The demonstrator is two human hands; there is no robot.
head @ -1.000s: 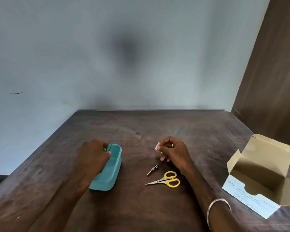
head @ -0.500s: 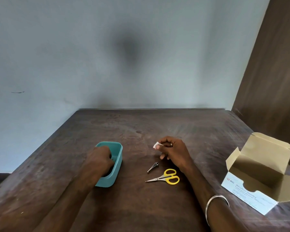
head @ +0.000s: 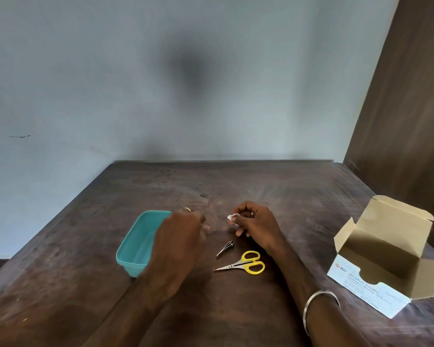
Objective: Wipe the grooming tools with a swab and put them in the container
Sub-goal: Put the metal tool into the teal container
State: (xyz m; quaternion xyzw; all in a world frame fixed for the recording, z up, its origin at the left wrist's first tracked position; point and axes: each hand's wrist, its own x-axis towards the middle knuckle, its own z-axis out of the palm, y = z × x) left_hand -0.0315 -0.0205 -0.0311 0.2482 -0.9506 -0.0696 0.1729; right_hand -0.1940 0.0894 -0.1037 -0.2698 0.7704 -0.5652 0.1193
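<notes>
A teal plastic container sits on the dark wooden table, left of centre. My left hand hovers over its right edge, blurred, fingers loosely curled with nothing visible in them. My right hand rests on the table and pinches a small white swab between its fingertips. Small metal tweezers lie just below my right hand. Yellow-handled scissors lie shut below the tweezers, blades pointing left.
An open cardboard box of alcohol swabs stands at the right edge of the table. A pale wall runs behind the table's far edge and a brown panel rises at the right.
My left hand has come out of the container and moved right, toward the tools. The container now lies uncovered. My right hand has stayed put with the swab.
</notes>
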